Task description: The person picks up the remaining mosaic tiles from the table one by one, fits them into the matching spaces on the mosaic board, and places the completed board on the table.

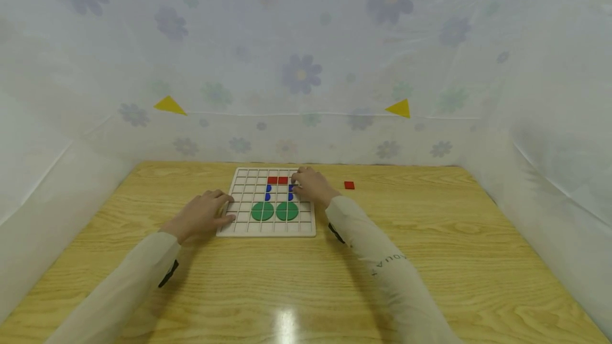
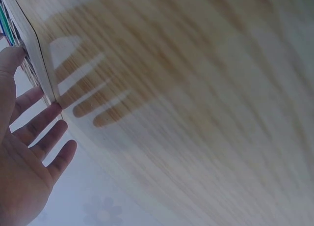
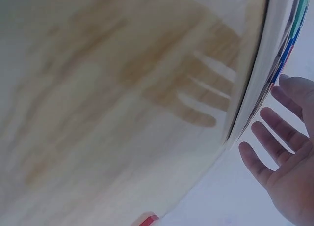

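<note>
A white grid board (image 1: pixel 244 227) lies on the wooden table, with green discs (image 1: pixel 262 211) in its lower part. Two red squares (image 1: pixel 272 180) sit side by side near its top, and small blue half-round pieces (image 1: pixel 268 196) form two columns below them. My left hand (image 1: pixel 203 214) rests with spread fingers at the board's left edge. Reaching over the upper right part of the board, my right hand (image 1: pixel 313 185) has thumb and index finger around the upper blue piece (image 1: pixel 291 188) of the right column, partly covering it. Its other fingers extend in the right wrist view.
A loose red square (image 1: pixel 349 185) lies on the table (image 1: pixel 430 238) to the right of the board. Behind the table hangs a pale flowered sheet (image 1: pixel 268 131) bearing two yellow triangles (image 1: pixel 399 109). More pale sheeting (image 1: pixel 550 163) stands along the sides.
</note>
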`<state>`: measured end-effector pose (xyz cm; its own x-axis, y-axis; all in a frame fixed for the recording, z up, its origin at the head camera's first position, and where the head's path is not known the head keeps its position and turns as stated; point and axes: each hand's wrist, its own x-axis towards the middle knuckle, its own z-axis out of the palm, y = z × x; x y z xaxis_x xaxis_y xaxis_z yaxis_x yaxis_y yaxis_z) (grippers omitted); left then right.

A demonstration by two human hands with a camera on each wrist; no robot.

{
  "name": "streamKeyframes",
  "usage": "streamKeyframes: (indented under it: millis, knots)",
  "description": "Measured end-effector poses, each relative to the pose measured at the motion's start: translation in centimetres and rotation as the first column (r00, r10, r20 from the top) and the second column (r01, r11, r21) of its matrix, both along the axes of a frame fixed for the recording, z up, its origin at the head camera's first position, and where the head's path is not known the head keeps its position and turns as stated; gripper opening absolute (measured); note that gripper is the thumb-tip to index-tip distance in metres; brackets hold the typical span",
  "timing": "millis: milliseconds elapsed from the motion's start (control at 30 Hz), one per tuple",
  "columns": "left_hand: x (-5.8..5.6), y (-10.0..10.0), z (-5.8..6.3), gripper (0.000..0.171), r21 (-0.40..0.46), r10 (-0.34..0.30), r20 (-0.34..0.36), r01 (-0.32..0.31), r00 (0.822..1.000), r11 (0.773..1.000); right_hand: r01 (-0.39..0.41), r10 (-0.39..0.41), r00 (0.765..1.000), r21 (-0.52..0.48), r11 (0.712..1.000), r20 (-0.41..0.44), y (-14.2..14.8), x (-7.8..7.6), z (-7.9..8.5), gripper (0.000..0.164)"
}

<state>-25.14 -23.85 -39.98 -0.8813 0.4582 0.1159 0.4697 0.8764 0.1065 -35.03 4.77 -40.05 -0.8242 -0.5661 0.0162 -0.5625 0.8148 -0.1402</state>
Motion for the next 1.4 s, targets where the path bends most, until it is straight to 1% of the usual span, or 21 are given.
streamKeyframes:
  millis: [233, 467, 600, 767, 833, 1033, 1167, 1400]
  knots:
    - [-0.1, 0.0, -0.2, 0.049, 0.001, -0.008, -0.006, 0.008, 1.0, 1.0, 0.003, -0.003, 1.0, 0.022, 1.0, -0.021, 0.1, 0.0, -0.1, 0.021]
    - [-0.1, 0.1, -0.2, 0.049, 0.003, -0.016, -0.01, 0.016, 1.0, 1.0, -0.002, 0.002, 1.0, 0.014, 1.0, -0.028, 0.3, 0.1, -0.1, 0.015]
    - [-0.1, 0.1, -0.2, 0.049, 0.001, -0.009, -0.003, 0.009, 1.0, 1.0, -0.001, 0.001, 1.0, 0.004, 1.0, -0.027, 0.5, 0.2, 0.0, 0.015]
    - [0.1, 0.2, -0.1, 0.048, 0.002, -0.005, 0.004, 0.005, 1.0, 1.0, -0.002, 0.002, 0.998, 0.0, 1.0, -0.056, 1.0, 0.4, 0.1, 0.017]
    - [0.1, 0.2, 0.0, 0.048, 0.004, -0.004, 0.006, 0.004, 1.0, 1.0, 0.0, 0.0, 0.998, 0.005, 1.0, -0.06, 1.3, 0.4, 0.2, 0.017]
    - [0.3, 0.2, 0.1, 0.048, 0.002, -0.001, 0.016, 0.001, 1.0, 1.0, 0.047, -0.047, 0.999, -0.031, 0.998, -0.005, 2.5, 0.6, 0.6, 0.022]
    - [0.3, 0.1, 0.1, 0.048, -0.001, 0.002, 0.015, -0.002, 1.0, 1.0, 0.057, -0.058, 0.998, -0.044, 0.997, -0.006, 3.7, 0.7, 0.7, 0.023]
    - [0.1, 0.0, -0.2, 0.047, 0.002, 0.003, 0.002, -0.003, 1.0, 1.0, 0.056, -0.057, 0.998, -0.068, 0.996, -0.009, 6.2, 0.6, 0.6, 0.028]
